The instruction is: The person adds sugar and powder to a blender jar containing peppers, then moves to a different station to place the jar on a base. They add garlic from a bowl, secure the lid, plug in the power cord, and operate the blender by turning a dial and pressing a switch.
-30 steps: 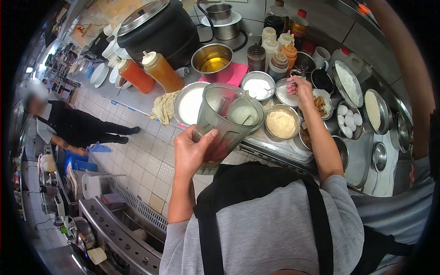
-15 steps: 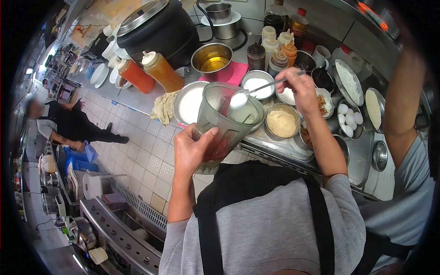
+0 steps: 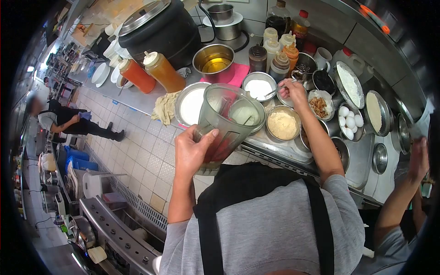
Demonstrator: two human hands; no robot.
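In the head view my left hand (image 3: 192, 149) is wrapped round the handle of a clear, greyish blender jar (image 3: 224, 123). The jar is tilted, its open mouth facing up and right, with something reddish and whitish showing through its wall. My right hand (image 3: 294, 93) grips the handle of a metal spoon (image 3: 271, 93). The spoon's head is at a steel bowl of white powder (image 3: 256, 86), just beyond the jar's rim. Close by my right hand are a bowl of pale yellow powder (image 3: 283, 125) and a dish of brown pieces (image 3: 319, 106).
A larger bowl of white powder (image 3: 190, 106) stands left of the jar. Behind are a pot of yellow liquid (image 3: 214, 64), squeeze bottles (image 3: 165, 73) and a black soup kettle (image 3: 160, 36). Eggs (image 3: 350, 121) sit at right. One co-worker's hand (image 3: 419, 158) shows at right; another person (image 3: 68, 117) stands left.
My right hand has brought the spoon from over the jar's mouth to the bowl of white powder. My left hand keeps the jar nearly still. The co-worker's arm at right has lowered.
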